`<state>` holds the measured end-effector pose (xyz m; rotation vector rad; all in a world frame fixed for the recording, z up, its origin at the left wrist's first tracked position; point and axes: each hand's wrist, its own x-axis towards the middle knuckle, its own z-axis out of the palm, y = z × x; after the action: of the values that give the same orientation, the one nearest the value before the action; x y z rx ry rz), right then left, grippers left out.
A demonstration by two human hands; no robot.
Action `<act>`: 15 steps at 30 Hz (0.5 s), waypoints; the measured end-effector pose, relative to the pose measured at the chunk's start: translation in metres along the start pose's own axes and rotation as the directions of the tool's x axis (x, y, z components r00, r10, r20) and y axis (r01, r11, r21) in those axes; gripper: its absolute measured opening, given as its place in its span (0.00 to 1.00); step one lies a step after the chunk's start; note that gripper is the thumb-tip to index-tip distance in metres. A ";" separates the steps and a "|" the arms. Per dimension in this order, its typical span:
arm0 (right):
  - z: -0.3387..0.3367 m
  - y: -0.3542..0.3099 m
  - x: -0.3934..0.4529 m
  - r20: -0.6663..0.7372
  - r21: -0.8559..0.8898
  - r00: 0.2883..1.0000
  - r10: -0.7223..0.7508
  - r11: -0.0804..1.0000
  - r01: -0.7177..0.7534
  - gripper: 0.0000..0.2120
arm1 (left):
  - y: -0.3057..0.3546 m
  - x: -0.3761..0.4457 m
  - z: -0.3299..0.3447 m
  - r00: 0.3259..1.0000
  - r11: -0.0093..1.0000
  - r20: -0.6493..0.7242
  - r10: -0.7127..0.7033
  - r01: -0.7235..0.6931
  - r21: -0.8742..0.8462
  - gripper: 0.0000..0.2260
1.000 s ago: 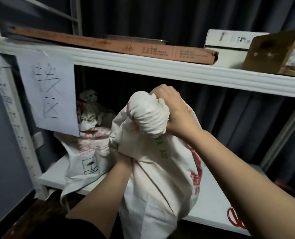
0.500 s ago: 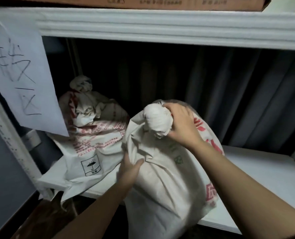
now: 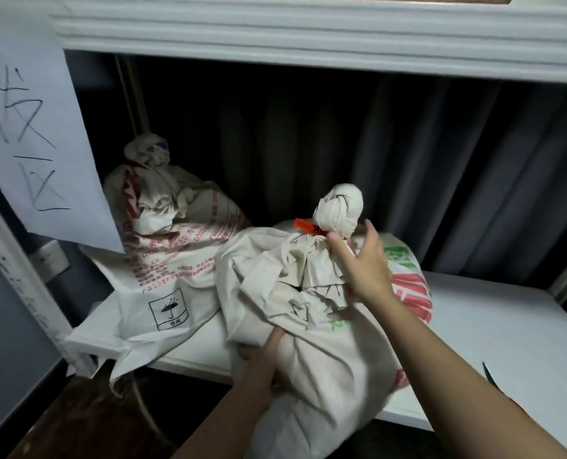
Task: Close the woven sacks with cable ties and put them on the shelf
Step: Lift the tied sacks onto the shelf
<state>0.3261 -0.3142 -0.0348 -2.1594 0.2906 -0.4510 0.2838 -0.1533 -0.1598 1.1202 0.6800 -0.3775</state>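
Beside the tied sack [image 3: 308, 293], another sack [image 3: 162, 246].

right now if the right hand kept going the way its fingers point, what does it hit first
Probably the tied neck of the front sack, just under its knotted top by the orange cable tie. The right hand looks almost touching already; depth is unclear.

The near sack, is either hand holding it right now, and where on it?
The left hand grips the near sack by loose cloth low on its front. The right hand is open beside the tied neck, holding nothing.
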 end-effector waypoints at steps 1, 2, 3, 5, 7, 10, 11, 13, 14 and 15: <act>-0.007 0.008 -0.006 -0.072 0.135 0.996 0.048 0.990 -0.038 0.46 | 0.000 0.003 0.002 1.000 1.000 -0.011 0.024 -0.024 0.002 0.53; -0.014 0.021 -0.011 -0.179 0.200 0.978 0.105 0.977 -0.068 0.46 | 0.000 0.005 0.004 0.998 0.998 -0.031 0.062 -0.062 0.028 0.54; -0.021 0.036 -0.019 -0.294 0.176 0.936 0.192 0.974 -0.145 0.45 | 0.002 0.005 0.004 0.993 0.994 -0.072 0.094 -0.090 0.056 0.55; -0.033 0.073 -0.035 -0.414 0.159 0.794 0.445 0.894 -0.418 0.43 | 0.010 0.004 0.006 0.971 0.987 -0.196 0.139 -0.119 0.109 0.57; -0.026 0.109 -0.056 -0.194 0.317 0.667 0.719 0.689 -0.651 0.50 | 0.017 0.008 0.007 0.943 0.963 -0.236 0.235 -0.194 0.185 0.60; 0.008 0.149 -0.067 0.202 0.373 0.603 0.772 0.508 -0.776 0.62 | 0.024 0.014 0.009 0.937 0.900 -0.087 0.339 -0.296 0.319 0.57; 0.021 0.160 -0.062 0.274 0.376 0.610 0.744 0.501 -0.780 0.64 | 0.028 0.017 0.010 0.942 0.891 -0.056 0.330 -0.291 0.349 0.54; 0.034 0.159 -0.047 0.333 0.401 0.644 0.688 0.515 -0.758 0.61 | 0.036 0.028 0.012 0.942 0.887 -0.044 0.333 -0.298 0.353 0.52; 0.034 0.144 -0.042 0.328 0.413 0.680 0.656 0.548 -0.728 0.59 | 0.040 0.035 0.014 0.939 0.890 -0.043 0.340 -0.307 0.337 0.51; 0.031 0.136 -0.035 0.322 0.427 0.724 0.610 0.589 -0.686 0.56 | 0.044 0.036 0.017 0.939 0.899 -0.044 0.340 -0.312 0.306 0.51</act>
<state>0.3016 -0.3575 -0.1696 -1.3895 0.7599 0.0666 0.3422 -0.1489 -0.1489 1.5207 0.5151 -0.1379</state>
